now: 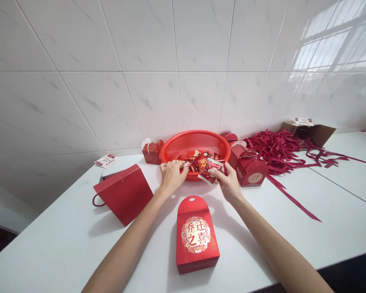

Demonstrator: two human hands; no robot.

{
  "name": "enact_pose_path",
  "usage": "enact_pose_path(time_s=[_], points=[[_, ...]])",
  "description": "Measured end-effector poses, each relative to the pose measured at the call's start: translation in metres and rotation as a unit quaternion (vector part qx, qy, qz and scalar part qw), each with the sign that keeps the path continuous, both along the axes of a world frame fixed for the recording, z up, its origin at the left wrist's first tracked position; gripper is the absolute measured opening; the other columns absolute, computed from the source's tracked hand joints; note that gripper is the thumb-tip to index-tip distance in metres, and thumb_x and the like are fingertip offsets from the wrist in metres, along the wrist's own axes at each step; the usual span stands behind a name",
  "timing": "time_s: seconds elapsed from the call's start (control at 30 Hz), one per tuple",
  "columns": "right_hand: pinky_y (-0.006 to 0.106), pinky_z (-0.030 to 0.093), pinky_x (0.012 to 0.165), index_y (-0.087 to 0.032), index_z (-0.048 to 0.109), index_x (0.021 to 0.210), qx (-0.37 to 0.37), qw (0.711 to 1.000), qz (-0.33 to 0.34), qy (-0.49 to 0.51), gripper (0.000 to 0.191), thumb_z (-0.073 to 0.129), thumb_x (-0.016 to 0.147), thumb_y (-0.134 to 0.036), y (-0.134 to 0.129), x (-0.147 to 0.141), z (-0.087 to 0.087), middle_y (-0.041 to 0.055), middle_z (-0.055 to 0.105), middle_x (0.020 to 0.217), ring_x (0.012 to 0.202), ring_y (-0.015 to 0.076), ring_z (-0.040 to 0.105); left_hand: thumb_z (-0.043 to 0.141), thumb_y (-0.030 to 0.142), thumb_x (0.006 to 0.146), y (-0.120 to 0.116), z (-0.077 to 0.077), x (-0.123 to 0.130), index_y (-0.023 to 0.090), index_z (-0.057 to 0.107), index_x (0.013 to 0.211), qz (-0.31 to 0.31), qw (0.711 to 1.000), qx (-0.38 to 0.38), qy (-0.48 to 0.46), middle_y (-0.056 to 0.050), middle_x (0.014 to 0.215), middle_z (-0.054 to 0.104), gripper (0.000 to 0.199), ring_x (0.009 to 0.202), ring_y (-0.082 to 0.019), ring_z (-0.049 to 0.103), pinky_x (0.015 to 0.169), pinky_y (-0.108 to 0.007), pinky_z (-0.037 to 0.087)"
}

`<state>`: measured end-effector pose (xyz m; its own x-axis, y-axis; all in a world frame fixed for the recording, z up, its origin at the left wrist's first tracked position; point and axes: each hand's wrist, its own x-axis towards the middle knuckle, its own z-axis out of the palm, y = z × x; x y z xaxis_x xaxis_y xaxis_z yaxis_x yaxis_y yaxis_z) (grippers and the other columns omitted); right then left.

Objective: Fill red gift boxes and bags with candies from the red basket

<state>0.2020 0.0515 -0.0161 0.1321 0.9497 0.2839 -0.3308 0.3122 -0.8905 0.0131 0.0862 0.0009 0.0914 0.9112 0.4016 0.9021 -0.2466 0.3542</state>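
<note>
A red plastic colander (195, 140) stands against the wall, with wrapped candies (193, 162) heaped inside. My right hand (230, 183) is closed on red candy packets (209, 169) with white edges, held over the colander's front rim. My left hand (172, 175) is at the front left of the same rim, its fingers curled down among the candies; what they grip is hidden. Between my forearms, a red gift box (197, 240) with gold Chinese lettering lies on the table, its rounded flap pointing away from me.
A red bag (125, 195) with a cord handle leans at the left, near a printed card (106, 160). Small red boxes (251, 169) flank the colander. Tangled dark red ribbons (271, 148) and an open cardboard box (319, 132) occupy the back right.
</note>
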Motion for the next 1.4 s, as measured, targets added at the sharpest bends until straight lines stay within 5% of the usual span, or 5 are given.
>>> enact_pose_path(time_s=[0.3,0.6,0.77,1.07,1.4], points=[[0.027,0.046,0.057,-0.02,0.068,0.083,-0.059,0.994,0.048,0.082,0.031,0.084,0.057,-0.029,0.005,-0.001,-0.002,-0.0003,0.07,0.078,0.064,0.0155,0.059,0.058,0.029,0.084,0.013,0.039,0.0,0.025,0.08,0.093,0.003,0.984,-0.163,0.07,-0.007,0.1,0.078,0.024,0.106,-0.03,0.068,0.09,-0.037,0.045],[0.034,0.055,0.078,-0.018,0.074,0.091,-0.102,0.978,0.137,0.123,0.038,0.087,0.056,-0.027,0.003,0.003,-0.001,0.005,0.077,0.094,0.083,0.0219,0.071,0.059,-0.002,0.062,0.045,0.043,-0.009,0.018,0.077,0.068,-0.026,0.977,-0.206,0.045,-0.009,0.081,0.078,0.027,0.092,-0.026,0.072,0.075,-0.027,0.051],[0.032,0.054,0.079,-0.018,0.075,0.09,-0.122,0.968,0.17,0.142,0.033,0.086,0.06,-0.027,0.003,0.006,-0.003,0.0043,0.078,0.092,0.081,0.0196,0.071,0.058,0.002,0.07,0.034,0.04,-0.02,0.017,0.078,0.08,-0.058,0.992,-0.059,-0.092,-0.008,0.09,0.078,0.026,0.084,-0.022,0.073,0.083,-0.032,0.057],[0.03,0.053,0.065,-0.023,0.072,0.106,-0.13,0.947,0.268,0.119,0.038,0.082,0.07,-0.033,-0.006,0.006,-0.003,0.0021,0.076,0.092,0.075,0.0179,0.068,0.062,0.02,0.087,-0.032,0.009,-0.012,0.019,0.073,0.089,-0.251,0.906,0.217,-0.264,-0.005,0.093,0.075,0.012,0.09,-0.018,0.071,0.095,-0.036,0.056],[0.039,0.053,0.091,-0.02,0.076,0.102,-0.087,0.956,0.275,0.061,0.041,0.088,0.064,-0.03,-0.014,-0.002,0.0,0.0075,0.077,0.107,0.095,0.0244,0.071,0.084,0.035,0.068,-0.062,0.01,-0.015,0.017,0.067,0.111,-0.117,0.842,-0.053,-0.525,-0.009,0.117,0.07,0.05,0.087,-0.02,0.071,0.083,-0.035,0.06]])
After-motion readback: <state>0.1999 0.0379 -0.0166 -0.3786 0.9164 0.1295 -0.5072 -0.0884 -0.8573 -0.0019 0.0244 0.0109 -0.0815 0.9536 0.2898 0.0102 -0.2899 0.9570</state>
